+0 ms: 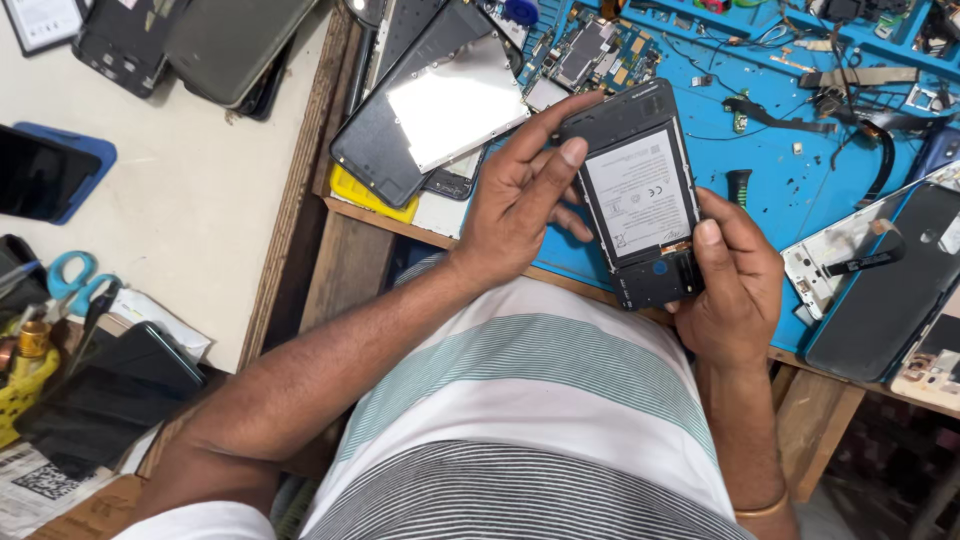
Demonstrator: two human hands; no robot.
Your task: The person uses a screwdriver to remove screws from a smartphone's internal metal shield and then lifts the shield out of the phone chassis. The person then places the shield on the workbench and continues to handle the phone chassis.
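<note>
Blue matting (770, 180) covers the workbench, and above its near edge both hands hold an opened phone (638, 190) with its back cover off, the pale battery label facing up. The left hand (520, 195) grips the phone's left edge, index finger stretched along the top corner and another fingertip resting on the battery's upper left. The right hand (735, 285) cups the lower right corner, its thumb lying along the right side just above the dark lower section. Both hands are closed around the phone, which is tilted slightly and held off the mat, over the person's striped shirt (530, 400).

Clutter crowds in on all sides. Just left of the left hand lies a dark phone frame with a bright metal plate (440, 105), resting on a yellow piece (370, 195). Behind the held phone sits a bare circuit board (590, 50), with loose ribbon cables (850, 110) and small screws scattered to the right. At the far right another dark phone body (885, 290) lies face down beside a white frame (825, 260). A small black tool (738, 187) stands just beside the right thumb. On the pale table to the left are more handsets (200, 40), a black phone on a blue case (45, 175) and blue-handled scissors (75, 280)
</note>
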